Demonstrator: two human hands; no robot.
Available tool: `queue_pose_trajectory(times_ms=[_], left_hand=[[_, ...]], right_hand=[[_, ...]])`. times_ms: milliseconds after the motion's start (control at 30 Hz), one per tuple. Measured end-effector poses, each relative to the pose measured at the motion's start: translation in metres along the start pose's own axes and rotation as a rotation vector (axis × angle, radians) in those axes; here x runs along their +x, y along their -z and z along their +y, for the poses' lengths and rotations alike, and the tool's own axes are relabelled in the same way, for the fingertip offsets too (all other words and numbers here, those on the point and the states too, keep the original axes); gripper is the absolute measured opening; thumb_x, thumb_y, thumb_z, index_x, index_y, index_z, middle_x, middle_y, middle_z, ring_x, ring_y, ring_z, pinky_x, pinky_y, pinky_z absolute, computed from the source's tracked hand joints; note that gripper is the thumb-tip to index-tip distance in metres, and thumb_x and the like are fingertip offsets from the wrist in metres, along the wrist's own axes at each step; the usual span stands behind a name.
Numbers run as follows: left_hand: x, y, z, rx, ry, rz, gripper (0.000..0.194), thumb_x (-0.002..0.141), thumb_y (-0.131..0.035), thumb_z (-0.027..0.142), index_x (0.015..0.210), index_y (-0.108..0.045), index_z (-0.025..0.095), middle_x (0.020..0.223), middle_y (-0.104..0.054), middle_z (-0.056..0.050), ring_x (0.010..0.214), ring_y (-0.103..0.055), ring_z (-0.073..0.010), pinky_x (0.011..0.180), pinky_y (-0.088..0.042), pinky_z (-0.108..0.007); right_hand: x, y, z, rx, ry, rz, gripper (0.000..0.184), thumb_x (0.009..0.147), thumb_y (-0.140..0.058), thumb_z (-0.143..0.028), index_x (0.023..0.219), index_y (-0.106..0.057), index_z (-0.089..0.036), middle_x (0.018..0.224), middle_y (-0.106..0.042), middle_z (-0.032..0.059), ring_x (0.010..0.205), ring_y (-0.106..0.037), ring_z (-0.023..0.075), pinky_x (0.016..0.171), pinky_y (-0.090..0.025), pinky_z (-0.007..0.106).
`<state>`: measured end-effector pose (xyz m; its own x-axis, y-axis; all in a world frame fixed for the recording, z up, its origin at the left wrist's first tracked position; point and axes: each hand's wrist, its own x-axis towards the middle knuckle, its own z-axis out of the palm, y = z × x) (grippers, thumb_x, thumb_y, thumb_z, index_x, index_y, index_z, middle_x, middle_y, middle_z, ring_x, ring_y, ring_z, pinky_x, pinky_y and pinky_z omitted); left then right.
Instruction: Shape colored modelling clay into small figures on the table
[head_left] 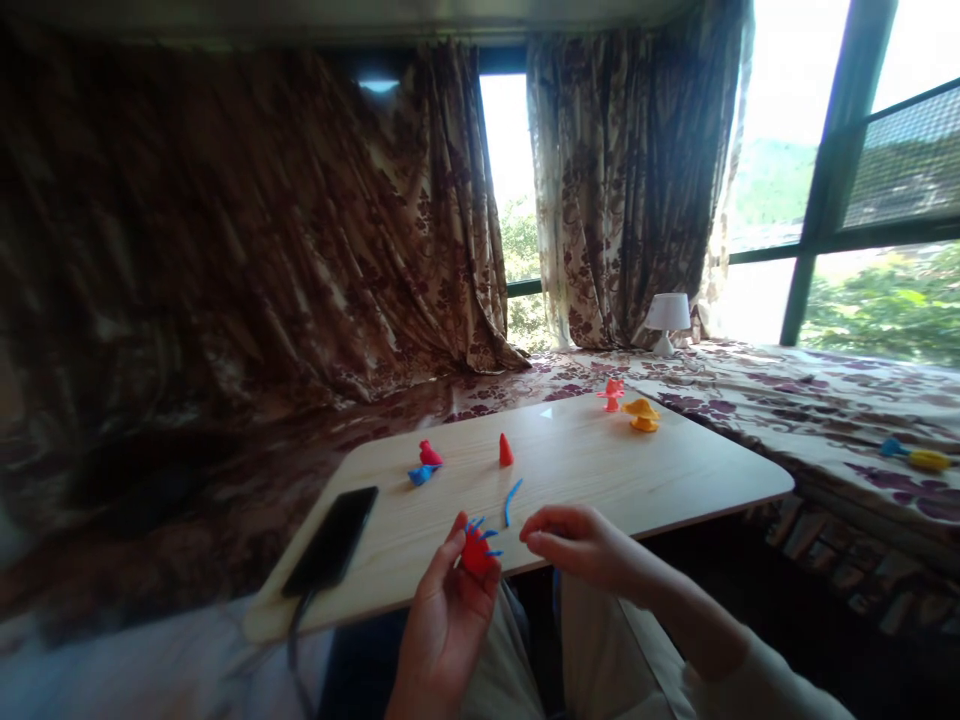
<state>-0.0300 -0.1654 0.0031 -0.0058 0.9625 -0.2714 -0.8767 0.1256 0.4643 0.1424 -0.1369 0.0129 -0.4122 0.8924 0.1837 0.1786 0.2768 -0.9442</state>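
Note:
My left hand [446,610] is closed around a small red toy piece with thin blue spikes [477,548], held just above the near edge of the wooden table [675,480]. My right hand [577,545] hovers beside it with fingers curled toward the piece; nothing shows in them. On the tabletop lie a thin blue strip [512,500], a red cone [506,451], and a red and blue piece [426,464].
A black phone [331,540] with a cable lies at the table's left end. A red figure [613,394] and an orange one [642,414] stand at the far right corner. A white lamp [667,322] sits by the curtained window. A blue and yellow toy [916,455] lies on the bed.

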Motion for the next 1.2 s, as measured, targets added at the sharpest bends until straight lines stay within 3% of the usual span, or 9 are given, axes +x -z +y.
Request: queue_pose_trajectory(times_ms=[167, 333, 500, 700, 800, 933, 1200], left_hand=[[0.0, -0.001, -0.004, -0.068, 0.028, -0.004, 0.024, 0.089, -0.04, 0.004, 0.095, -0.061, 0.014, 0.073, -0.07, -0.005, 0.062, -0.067, -0.0106, 0.061, -0.056, -0.025], [0.003, -0.001, -0.011, -0.039, 0.061, 0.018, 0.021, 0.088, -0.046, 0.007, 0.099, -0.062, 0.016, 0.075, -0.07, -0.005, 0.063, -0.067, -0.013, 0.059, -0.055, -0.026], [0.0, 0.004, -0.018, 0.019, 0.034, -0.038, 0.023, 0.084, -0.051, 0.006, 0.102, -0.062, 0.016, 0.084, -0.071, -0.006, 0.071, -0.068, -0.0131, 0.063, -0.055, -0.025], [-0.011, 0.007, -0.011, 0.336, -0.011, -0.269, 0.042, 0.075, -0.065, 0.01, 0.116, -0.057, 0.017, 0.091, -0.071, -0.007, 0.08, -0.068, -0.0142, 0.075, -0.053, -0.024], [-0.014, 0.004, -0.01, 0.406, -0.062, -0.274, 0.051, 0.072, -0.069, 0.01, 0.12, -0.053, 0.017, 0.086, -0.071, -0.005, 0.077, -0.067, -0.0126, 0.077, -0.051, -0.023], [-0.017, -0.001, -0.016, 0.491, -0.158, -0.257, 0.059, 0.066, -0.074, 0.014, 0.12, -0.051, 0.018, 0.084, -0.072, -0.004, 0.076, -0.068, -0.0147, 0.077, -0.051, -0.024], [-0.021, -0.005, -0.023, 0.593, -0.248, -0.308, 0.058, 0.062, -0.077, 0.019, 0.116, -0.054, 0.02, 0.074, -0.067, 0.0, 0.073, -0.066, -0.0161, 0.075, -0.049, -0.028]], right_hand=[[-0.013, -0.04, 0.018, 0.135, 0.006, 0.123, 0.033, 0.073, -0.064, -0.042, 0.089, -0.066, -0.013, 0.057, -0.042, -0.006, 0.052, -0.035, 0.0076, 0.047, -0.028, 0.02], [-0.007, -0.054, 0.015, 0.246, -0.013, 0.192, 0.036, 0.071, -0.065, -0.045, 0.088, -0.066, -0.014, 0.053, -0.048, -0.0053, 0.047, -0.035, 0.0073, 0.043, -0.027, 0.02], [-0.011, -0.048, 0.003, 0.273, -0.016, 0.166, 0.028, 0.07, -0.065, -0.042, 0.072, -0.066, -0.015, 0.057, -0.055, -0.003, 0.049, -0.041, 0.008, 0.046, -0.031, 0.02], [-0.023, -0.028, -0.005, 0.198, 0.032, 0.092, 0.019, 0.071, -0.069, -0.032, 0.069, -0.069, -0.013, 0.061, -0.058, -0.0022, 0.058, -0.046, 0.01, 0.057, -0.037, 0.021], [-0.025, -0.02, -0.005, 0.152, 0.063, 0.092, 0.025, 0.079, -0.062, -0.038, 0.079, -0.069, -0.014, 0.063, -0.056, -0.0023, 0.058, -0.045, 0.01, 0.055, -0.036, 0.021], [-0.022, -0.014, -0.007, 0.096, 0.042, 0.171, 0.037, 0.085, -0.052, -0.043, 0.063, -0.06, -0.014, 0.052, -0.04, -0.005, 0.051, -0.034, 0.0081, 0.046, -0.028, 0.021], [-0.016, -0.014, -0.01, 0.051, 0.089, 0.165, 0.026, 0.08, -0.057, -0.033, 0.067, -0.064, -0.011, 0.06, -0.055, -0.0005, 0.059, -0.046, 0.0111, 0.056, -0.038, 0.022]])
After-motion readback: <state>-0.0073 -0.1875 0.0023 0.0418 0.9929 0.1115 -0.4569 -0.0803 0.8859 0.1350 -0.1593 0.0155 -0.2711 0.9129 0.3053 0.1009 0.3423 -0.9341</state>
